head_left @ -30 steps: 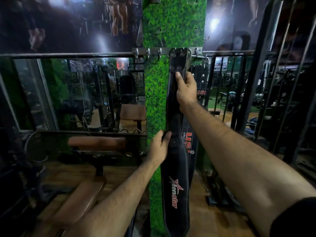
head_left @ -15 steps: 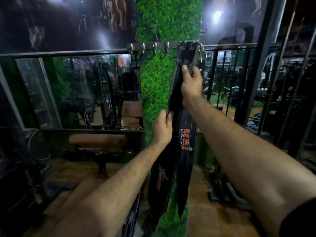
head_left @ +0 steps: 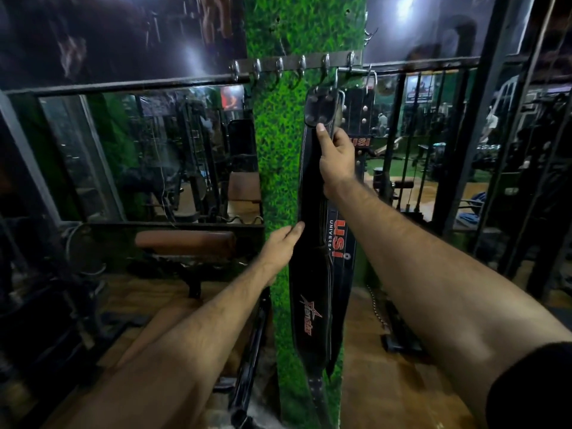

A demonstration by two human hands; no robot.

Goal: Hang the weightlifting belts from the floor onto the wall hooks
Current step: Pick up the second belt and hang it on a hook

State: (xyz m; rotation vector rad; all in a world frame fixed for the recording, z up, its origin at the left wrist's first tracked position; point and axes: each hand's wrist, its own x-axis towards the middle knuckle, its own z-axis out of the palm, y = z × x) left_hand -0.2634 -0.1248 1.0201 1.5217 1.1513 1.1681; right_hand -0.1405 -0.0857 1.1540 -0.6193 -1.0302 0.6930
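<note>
right hand [head_left: 335, 156] gripping black belt [head_left: 312, 274], grass-covered pillar [head_left: 278, 150]

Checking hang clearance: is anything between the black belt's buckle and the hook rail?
Nothing visible blocks it. The buckle of the black belt already reaches the hook rail; the USI belt hangs behind, alongside.

A: Item one, the black leather belt with the red star logo [head_left: 312, 274]?

B: Its upper stretch is partly covered by the right hand [head_left: 337, 156]; whether its buckle sits on a metal hook [head_left: 325, 65] cannot be told.

A: Item two, the black belt lettered USI in red [head_left: 340, 239]?

B: Largely hidden behind the first belt and the right forearm.

A: Item three, the left hand [head_left: 283, 246]?

B: Fingertips at the belt's edge; any fingers behind it are out of sight.

A: The dark posters [head_left: 123, 35] above?

B: Blurred, glare-washed, cut by the top edge.
</note>
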